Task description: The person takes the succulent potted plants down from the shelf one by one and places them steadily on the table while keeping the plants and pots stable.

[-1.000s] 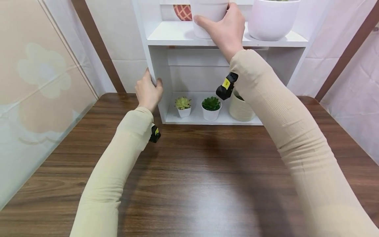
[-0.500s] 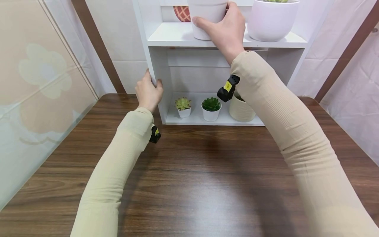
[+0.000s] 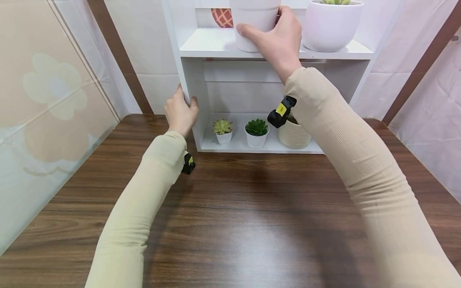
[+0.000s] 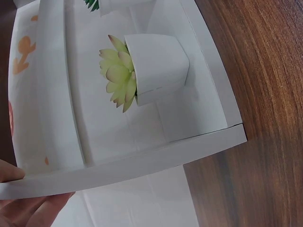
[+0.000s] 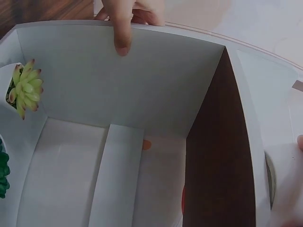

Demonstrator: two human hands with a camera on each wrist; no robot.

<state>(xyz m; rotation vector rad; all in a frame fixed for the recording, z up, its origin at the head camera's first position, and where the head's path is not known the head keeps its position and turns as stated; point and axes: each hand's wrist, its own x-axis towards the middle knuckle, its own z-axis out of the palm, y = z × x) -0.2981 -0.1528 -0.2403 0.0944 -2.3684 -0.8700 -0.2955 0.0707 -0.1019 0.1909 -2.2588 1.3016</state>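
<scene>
In the head view my right hand (image 3: 282, 38) grips a white pot (image 3: 248, 16) from its right side, thumb across the front. The pot's top is out of frame, and its base overlaps the front edge of the upper shelf. My left hand (image 3: 181, 112) holds the left side panel of the white shelf unit (image 3: 191, 86); the left wrist view shows the fingers (image 4: 45, 210) on one face of that panel and the thumb on the other. To the right of the gripped pot stands a wider white pot (image 3: 331, 26) with a green plant, partly cut off.
On the lower shelf sit a pale yellow-green succulent (image 3: 223, 130), a dark green succulent (image 3: 256, 132) in a white pot, and a cream pot (image 3: 293, 134) partly behind my right wrist. The brown wooden table (image 3: 230, 208) extends in front, with fabric walls around it.
My right hand and the pot have shifted slightly right and toward me over the last half second. The left hand has stayed on the side panel.
</scene>
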